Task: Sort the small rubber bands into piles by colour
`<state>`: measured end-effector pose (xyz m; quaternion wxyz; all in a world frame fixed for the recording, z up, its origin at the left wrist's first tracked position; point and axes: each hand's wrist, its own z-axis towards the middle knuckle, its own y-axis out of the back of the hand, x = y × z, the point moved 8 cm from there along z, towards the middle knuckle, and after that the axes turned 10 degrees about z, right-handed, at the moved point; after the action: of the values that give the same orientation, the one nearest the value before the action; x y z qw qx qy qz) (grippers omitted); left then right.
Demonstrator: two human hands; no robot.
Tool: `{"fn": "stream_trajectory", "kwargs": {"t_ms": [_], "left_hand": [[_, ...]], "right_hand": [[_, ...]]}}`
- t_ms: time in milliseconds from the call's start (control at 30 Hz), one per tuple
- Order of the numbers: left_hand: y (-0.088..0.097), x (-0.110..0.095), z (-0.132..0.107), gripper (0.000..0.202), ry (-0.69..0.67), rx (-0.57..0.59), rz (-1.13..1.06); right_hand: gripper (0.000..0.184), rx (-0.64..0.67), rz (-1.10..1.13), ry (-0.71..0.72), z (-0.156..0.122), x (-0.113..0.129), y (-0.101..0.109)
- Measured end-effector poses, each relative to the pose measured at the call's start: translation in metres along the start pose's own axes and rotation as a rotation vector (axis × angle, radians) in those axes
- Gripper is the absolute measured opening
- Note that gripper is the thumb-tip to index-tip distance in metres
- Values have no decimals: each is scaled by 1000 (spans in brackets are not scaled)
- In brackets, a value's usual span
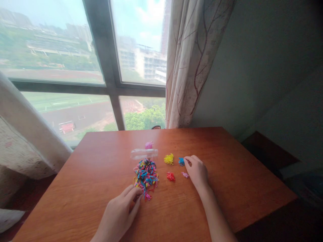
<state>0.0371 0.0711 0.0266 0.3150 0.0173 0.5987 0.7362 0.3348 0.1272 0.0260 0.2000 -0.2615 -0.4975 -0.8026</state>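
Well inside table edges, blue pile

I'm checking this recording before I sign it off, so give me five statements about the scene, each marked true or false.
1. The right hand is at the blue pile. True.
2. The yellow pile lies to the left of the blue pile. True.
3. The left hand is at the yellow pile. False: it is at the near end of the mixed pile.
4. The clear container stands upright. False: it lies on its side, just beyond the mixed pile.
5. The red pile lies between the mixed pile and the pink pile. True.
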Motion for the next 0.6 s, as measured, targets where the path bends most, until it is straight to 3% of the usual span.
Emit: {"fn": "stream_trajectory", "kwargs": {"t_ms": [167,333,467,600], "left_hand": [[0,-1,1,18,3,18,-31],[0,-18,14,18,-44,74,-46],[1,-45,49,18,-66,107,-1],[-12,-76,99,15,-82,168,39]], "right_hand": [[27,-19,49,8,-15,7,7],[27,23,231,50,-58,35,-5],[24,107,350,45,-94,58,-25],[24,166,341,50,-109,68,-36]]}}
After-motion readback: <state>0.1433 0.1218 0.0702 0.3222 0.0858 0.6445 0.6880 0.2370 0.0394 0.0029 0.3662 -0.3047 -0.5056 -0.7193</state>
